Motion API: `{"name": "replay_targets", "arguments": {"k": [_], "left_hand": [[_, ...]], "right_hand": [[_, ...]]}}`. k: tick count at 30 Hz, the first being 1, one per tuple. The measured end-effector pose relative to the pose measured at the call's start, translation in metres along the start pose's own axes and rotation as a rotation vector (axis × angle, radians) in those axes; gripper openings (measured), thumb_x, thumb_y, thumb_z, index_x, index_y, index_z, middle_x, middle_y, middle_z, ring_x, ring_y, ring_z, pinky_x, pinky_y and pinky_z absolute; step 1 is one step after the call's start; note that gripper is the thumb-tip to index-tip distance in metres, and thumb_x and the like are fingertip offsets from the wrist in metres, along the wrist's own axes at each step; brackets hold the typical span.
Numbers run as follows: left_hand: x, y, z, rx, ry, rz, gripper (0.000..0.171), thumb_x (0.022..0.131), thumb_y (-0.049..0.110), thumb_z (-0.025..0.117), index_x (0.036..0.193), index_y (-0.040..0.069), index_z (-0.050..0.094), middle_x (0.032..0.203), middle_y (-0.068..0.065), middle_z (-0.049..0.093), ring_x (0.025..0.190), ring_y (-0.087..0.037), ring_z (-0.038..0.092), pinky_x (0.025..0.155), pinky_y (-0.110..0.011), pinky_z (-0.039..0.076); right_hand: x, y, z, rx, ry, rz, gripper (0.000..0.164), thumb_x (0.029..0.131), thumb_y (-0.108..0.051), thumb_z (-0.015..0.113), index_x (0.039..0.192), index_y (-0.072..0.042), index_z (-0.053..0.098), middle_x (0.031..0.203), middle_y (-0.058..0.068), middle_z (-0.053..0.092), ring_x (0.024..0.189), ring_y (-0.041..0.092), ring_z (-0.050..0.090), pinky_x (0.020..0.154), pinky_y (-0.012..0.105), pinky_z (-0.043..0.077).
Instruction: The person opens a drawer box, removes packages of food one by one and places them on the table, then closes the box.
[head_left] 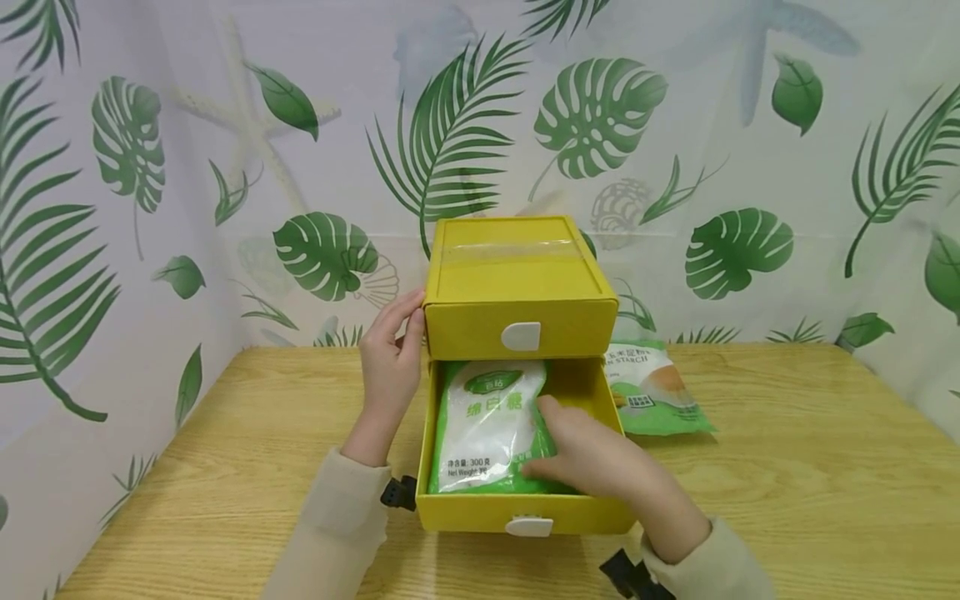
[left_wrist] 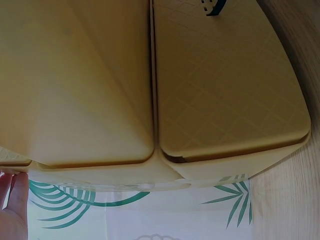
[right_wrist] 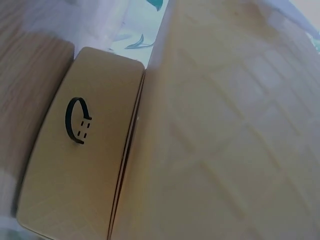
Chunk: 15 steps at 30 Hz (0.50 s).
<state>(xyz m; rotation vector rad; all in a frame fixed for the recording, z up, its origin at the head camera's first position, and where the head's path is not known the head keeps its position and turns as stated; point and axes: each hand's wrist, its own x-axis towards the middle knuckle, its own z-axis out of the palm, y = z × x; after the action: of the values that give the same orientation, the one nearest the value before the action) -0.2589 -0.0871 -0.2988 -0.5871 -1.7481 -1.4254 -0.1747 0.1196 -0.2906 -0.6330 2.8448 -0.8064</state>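
Sugar bag (head_left: pixel 487 433) in btm drawer (head_left: pixel 465 512); R grip (head_left: pixel 600 454) at bag edge, hold unclear; L grip (head_left: pixel 392 358) relaxed on box (head_left: pixel 480 325)

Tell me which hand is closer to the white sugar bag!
The right hand reaches into the lower drawer, at the right edge of the white sugar bag. The left hand is farther, at the left side of the upper drawer.

One soft white sugar bag (head_left: pixel 480 429), one corn starch bag (head_left: pixel 660 392), two yellow drawers (head_left: pixel 472 332), two white drawer handles (head_left: pixel 529 527), two hands (head_left: pixel 392 354) and one tabletop (head_left: pixel 787 475)
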Motion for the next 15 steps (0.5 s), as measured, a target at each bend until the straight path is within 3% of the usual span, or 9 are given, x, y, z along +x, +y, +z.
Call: {"name": "replay_targets", "arguments": {"k": [8,15], "left_hand": [[0.0003,-0.0005,-0.0008,-0.013,-0.006,0.001,0.022,0.088,0.001,0.051,0.106,-0.008,0.061,0.109,-0.017,0.058,0.102,-0.022,0.054,0.067,-0.026,0.052],[0.0008,-0.0013,-0.0007,-0.023,-0.010,0.009,0.022,0.088,0.002,0.051,0.106,-0.007,0.061,0.109,-0.017,0.058,0.102,-0.022,0.054,0.066,-0.027,0.053]], "right_hand": [[-0.0011,-0.0003,-0.0043,0.087,0.058,-0.088,0.055,0.077,-0.008,0.068,0.120,0.012,0.042,0.108,0.018,0.056,0.095,0.024,0.055,0.076,0.035,0.049],[-0.0016,-0.0017,-0.0072,0.220,0.108,-0.035,0.052,0.077,-0.003,0.067,0.121,0.014,0.044,0.113,0.024,0.054,0.093,0.027,0.058,0.073,0.032,0.052]]}}
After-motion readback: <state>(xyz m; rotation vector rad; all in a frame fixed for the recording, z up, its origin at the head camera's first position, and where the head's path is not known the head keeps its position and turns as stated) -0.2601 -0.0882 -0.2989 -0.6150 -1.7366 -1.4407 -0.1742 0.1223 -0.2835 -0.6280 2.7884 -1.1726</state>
